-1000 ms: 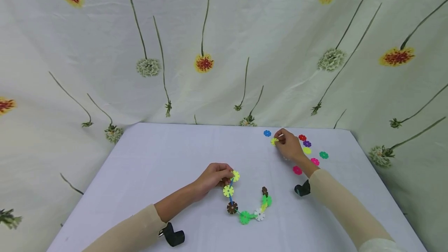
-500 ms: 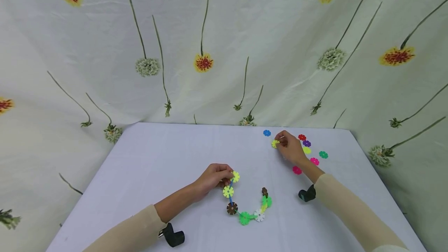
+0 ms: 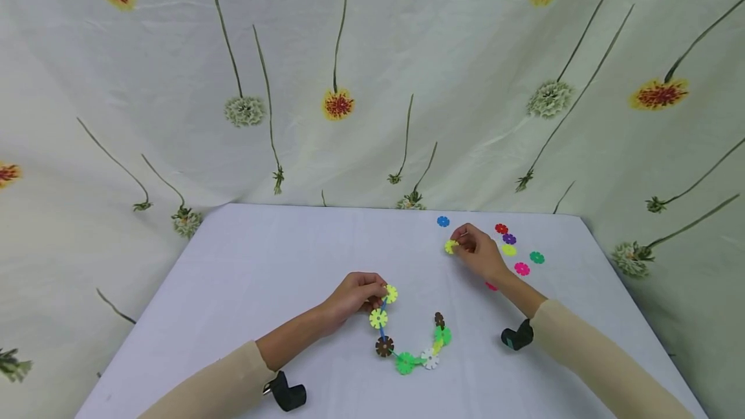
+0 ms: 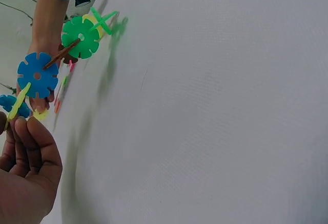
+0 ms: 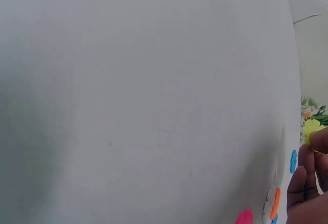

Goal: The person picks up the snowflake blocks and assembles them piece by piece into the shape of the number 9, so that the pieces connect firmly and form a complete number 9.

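Note:
My left hand (image 3: pixel 352 295) pinches a yellow notched disc (image 3: pixel 392 294) at one end of a chain of interlocking plastic discs. The chain curves in a U, with yellow, brown (image 3: pixel 384 346), green (image 3: pixel 405 363) and white (image 3: pixel 430 359) pieces; its other end is a brown disc (image 3: pixel 439 319). In the left wrist view, a blue disc (image 4: pixel 29 66) and a green disc (image 4: pixel 72 27) show edge-slotted into neighbours above the fingers. Farther back on the right, my right hand (image 3: pixel 480 254) holds a single yellow disc (image 3: pixel 451 247) between thumb and fingertips, apart from the chain.
Loose flower-shaped discs lie at the back right: blue (image 3: pixel 443 221), red (image 3: pixel 501 228), purple (image 3: pixel 509 238), yellow (image 3: pixel 509 250), green (image 3: pixel 537 257) and pink (image 3: pixel 522 269). Another pink disc is partly covered by the right forearm. A flower-print cloth (image 3: pixel 477 167) hangs behind the white table (image 3: pixel 279 244).
My right hand, with its yellow disc, has come a little closer and slightly left, away from the loose discs. The left hand and the chain have stayed put.

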A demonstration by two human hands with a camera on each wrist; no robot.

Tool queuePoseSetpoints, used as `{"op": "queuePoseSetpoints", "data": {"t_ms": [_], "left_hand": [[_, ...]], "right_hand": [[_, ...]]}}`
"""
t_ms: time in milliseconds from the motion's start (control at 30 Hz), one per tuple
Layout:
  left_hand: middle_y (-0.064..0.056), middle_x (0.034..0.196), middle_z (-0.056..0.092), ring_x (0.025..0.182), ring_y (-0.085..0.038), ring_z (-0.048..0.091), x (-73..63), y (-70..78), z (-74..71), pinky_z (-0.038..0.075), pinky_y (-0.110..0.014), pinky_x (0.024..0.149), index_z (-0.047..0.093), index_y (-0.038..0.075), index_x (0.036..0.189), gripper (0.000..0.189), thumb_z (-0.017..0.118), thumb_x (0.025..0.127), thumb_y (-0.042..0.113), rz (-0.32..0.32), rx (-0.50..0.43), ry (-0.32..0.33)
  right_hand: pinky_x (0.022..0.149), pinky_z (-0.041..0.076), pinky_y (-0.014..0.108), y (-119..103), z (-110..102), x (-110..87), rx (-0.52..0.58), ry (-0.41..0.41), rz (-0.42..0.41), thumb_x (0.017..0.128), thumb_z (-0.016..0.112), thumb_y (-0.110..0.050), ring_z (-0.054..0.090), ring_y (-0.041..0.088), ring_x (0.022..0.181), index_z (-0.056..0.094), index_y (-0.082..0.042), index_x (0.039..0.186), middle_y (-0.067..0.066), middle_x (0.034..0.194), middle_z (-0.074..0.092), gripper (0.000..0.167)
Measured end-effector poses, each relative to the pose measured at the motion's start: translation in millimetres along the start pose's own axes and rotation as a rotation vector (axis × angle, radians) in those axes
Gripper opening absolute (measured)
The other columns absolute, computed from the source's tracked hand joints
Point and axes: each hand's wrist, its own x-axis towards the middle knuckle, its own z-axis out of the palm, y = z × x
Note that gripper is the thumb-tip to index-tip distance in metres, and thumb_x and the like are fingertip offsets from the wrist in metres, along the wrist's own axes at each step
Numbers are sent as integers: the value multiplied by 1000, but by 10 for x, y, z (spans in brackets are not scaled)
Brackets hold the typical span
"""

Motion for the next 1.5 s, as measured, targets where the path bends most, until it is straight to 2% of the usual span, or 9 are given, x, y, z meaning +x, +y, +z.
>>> {"op": "queuePoseSetpoints", "data": {"t_ms": [367,767,933,1167,1500], "left_hand": [[1,81,62,77,-12,57,27,9,-11,50,-22,70,67,4,100,12,63,100,16,-3,5,23],[1,81,60,77,-12,56,61,7,-11,49,-23,70,65,6,100,11,62,100,16,-21,-4,35],[1,81,60,77,-11,55,74,10,3,49,-23,70,65,6,99,11,61,99,16,-21,-12,35],[2,81,59,76,-11,55,83,18,22,48,-23,69,64,7,99,10,61,99,17,-26,-13,34],[2,83,59,77,-12,54,81,34,52,48,-23,68,64,7,100,11,60,102,18,-11,3,29]], "right_hand": [[81,53,18,-117,83,-193,89,-95,-84,98,76,-11,63,22,95,65,-5,117,17,109,74,22],[81,56,18,-262,207,-387,176,-183,-98,98,75,-9,66,18,92,65,-4,115,17,108,70,21],[81,58,19,-315,259,-451,191,-221,-120,99,75,-8,68,16,90,66,-6,115,15,108,71,19],[85,59,17,-413,307,-527,206,-260,-169,99,76,-10,71,20,95,66,-7,116,15,112,73,20],[86,59,19,-496,375,-592,185,-288,-202,98,77,-10,70,17,93,68,-9,113,12,108,74,18]]}}
